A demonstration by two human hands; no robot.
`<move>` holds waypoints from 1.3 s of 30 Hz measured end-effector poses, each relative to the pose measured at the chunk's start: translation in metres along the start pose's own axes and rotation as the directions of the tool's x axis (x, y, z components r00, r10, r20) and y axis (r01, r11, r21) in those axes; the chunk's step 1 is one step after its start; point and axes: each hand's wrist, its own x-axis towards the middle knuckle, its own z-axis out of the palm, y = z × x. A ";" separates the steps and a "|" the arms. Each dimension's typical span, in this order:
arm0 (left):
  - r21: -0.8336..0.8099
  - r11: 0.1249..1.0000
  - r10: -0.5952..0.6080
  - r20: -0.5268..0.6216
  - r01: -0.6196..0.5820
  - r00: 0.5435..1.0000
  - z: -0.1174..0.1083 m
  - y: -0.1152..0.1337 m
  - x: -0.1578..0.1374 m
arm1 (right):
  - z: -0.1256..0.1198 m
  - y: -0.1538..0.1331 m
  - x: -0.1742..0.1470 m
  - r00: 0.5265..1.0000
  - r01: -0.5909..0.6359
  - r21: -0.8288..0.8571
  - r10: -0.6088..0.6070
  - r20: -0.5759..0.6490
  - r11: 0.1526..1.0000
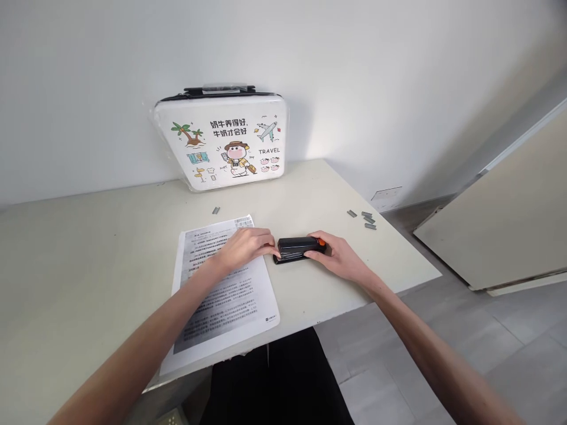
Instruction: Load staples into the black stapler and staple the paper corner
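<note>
A black stapler (293, 248) with an orange part at its right end lies on the table, lengthwise from left to right. My right hand (339, 255) grips its right end, thumb on the near side and fingers on the far side. At the stapler's left end, the fingertips of my left hand (250, 247) are closed on its front edge. Whether a small staple strip is between them cannot be made out. Beneath my left hand and forearm lies a printed sheet of paper (261, 295), partly covered by them.
A white cartoon-printed case (239, 144) with a black handle leans against the wall at the back. Several grey staple strips (369, 220) lie near the table's right edge. One more staple strip (215, 210) lies behind the paper. The pale table (88, 265) ends at the right above a grey floor.
</note>
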 end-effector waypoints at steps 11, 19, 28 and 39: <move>0.076 0.973 -0.223 0.037 0.220 0.974 -0.015 0.067 -0.131 | 0.002 -0.003 -0.002 1.000 -0.028 -0.037 0.028 -0.002 0.999; 0.165 0.956 -0.258 0.082 0.242 0.963 0.005 0.116 -0.198 | 0.002 -0.002 -0.004 1.000 -0.029 -0.051 0.029 -0.005 0.998; 0.081 0.972 -0.222 0.030 0.219 0.975 0.000 0.132 -0.183 | 0.001 -0.005 -0.006 0.998 -0.015 -0.013 0.016 0.062 1.000; -0.027 0.977 -0.205 0.133 0.210 0.970 -0.007 0.134 -0.165 | -0.001 -0.008 -0.008 0.997 -0.013 -0.012 0.014 0.082 1.000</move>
